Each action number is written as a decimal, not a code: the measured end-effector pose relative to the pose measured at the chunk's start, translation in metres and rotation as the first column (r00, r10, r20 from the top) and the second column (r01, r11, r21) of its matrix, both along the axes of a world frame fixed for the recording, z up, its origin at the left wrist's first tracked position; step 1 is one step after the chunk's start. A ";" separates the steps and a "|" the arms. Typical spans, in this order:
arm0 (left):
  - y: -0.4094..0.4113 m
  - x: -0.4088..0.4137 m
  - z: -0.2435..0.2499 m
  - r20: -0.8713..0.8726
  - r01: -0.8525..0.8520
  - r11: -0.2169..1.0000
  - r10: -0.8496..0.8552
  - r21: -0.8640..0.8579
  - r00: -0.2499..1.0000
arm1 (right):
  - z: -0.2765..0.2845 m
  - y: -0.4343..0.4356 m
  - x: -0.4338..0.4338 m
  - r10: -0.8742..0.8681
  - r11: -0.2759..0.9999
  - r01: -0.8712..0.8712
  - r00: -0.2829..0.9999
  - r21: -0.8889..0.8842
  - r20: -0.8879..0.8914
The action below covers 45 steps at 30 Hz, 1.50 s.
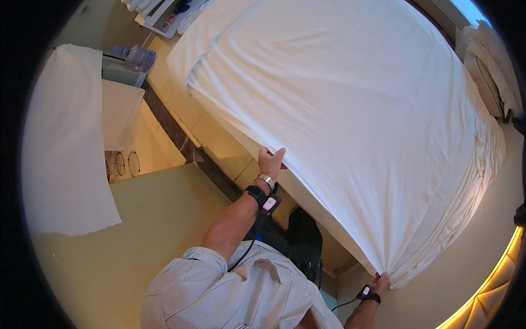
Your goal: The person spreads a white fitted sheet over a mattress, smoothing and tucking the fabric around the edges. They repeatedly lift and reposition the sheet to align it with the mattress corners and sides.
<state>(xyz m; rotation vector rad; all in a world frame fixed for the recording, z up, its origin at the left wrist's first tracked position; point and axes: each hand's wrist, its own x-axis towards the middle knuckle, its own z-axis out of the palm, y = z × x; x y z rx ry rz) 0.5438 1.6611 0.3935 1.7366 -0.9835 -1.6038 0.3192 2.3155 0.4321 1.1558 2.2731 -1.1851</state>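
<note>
A white bed sheet [328,103] spreads over the bed in front of me, with creases fanning out to the corner at lower right. Midway along the near edge, my left hand [271,160] pinches the sheet's border between thumb and fingers. At the near right corner my right hand [381,281] grips the gathered cloth, and the folds pull tight toward it. Past that corner, bunched sheet fabric [478,164] runs along the right end of the bed. Below the sheet's edge shows the pale side of the bed [328,214].
Stacked pillows [485,70] stand at upper right. A lit padded headboard panel [489,288] curves at lower right. To the left, a white cloth [74,144] hangs over a glass partition [164,214]. A large plastic water bottle [141,57] stands at upper left near a white shelf [158,18].
</note>
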 end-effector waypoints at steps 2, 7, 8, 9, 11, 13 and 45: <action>0.001 -0.006 0.000 0.030 -0.009 1.000 0.009 0.014 1.000 | 0.006 -0.004 0.003 0.016 1.000 -0.017 1.000 -0.019 -0.024; 0.001 -0.007 0.001 0.014 -0.012 1.000 0.012 0.026 1.000 | 0.002 0.008 0.001 0.043 0.999 -0.043 0.999 0.002 0.003; 0.002 -0.008 0.004 0.008 -0.014 0.999 0.013 0.030 1.000 | 0.000 0.012 0.001 0.043 0.999 -0.043 0.999 0.014 0.001; 0.002 -0.007 0.006 0.005 -0.015 0.999 0.015 0.032 1.000 | -0.001 0.012 0.001 0.043 0.999 -0.043 0.999 0.024 0.002; 0.000 -0.005 0.009 -0.051 -0.009 1.000 0.010 0.019 0.999 | -0.004 0.013 -0.001 0.087 0.996 -0.087 0.996 0.018 0.021; 0.002 -0.003 0.011 -0.093 0.042 0.999 -0.039 0.032 0.995 | 0.000 0.022 -0.002 0.107 0.994 -0.108 0.994 0.024 0.031; 0.016 0.164 -0.047 -0.040 0.235 0.794 -0.257 0.561 0.966 | -0.003 -0.012 0.008 0.074 0.991 -0.078 0.996 0.106 0.041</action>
